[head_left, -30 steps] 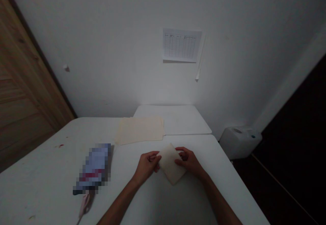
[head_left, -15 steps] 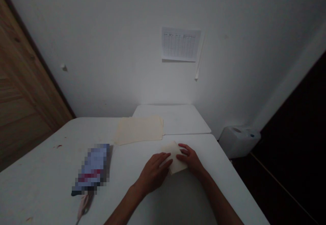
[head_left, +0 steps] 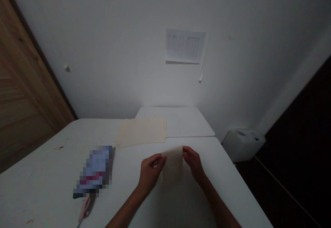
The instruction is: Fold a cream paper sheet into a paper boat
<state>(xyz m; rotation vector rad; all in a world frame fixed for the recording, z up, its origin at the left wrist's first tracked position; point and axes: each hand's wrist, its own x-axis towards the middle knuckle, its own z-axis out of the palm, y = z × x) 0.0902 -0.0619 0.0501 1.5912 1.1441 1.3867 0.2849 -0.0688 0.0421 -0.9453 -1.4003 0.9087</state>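
I hold a cream sheet of paper (head_left: 172,167) up above the white table (head_left: 51,173), hanging down between my hands. My left hand (head_left: 150,171) pinches its top left corner with closed fingers. My right hand (head_left: 193,164) pinches the top right corner the same way. A stack of similar cream sheets (head_left: 141,131) lies flat farther back on the table.
A blurred-out flat object (head_left: 93,171) lies left of my hands, with pink-handled scissors (head_left: 84,210) below it. A second white surface (head_left: 178,121) adjoins the far edge. A white container (head_left: 243,142) sits on the floor at right. Wooden door (head_left: 18,93) at left.
The folded paper was pressed flat on the table by both hands half a second ago; now it is lifted by its top corners and hangs open between my hands.
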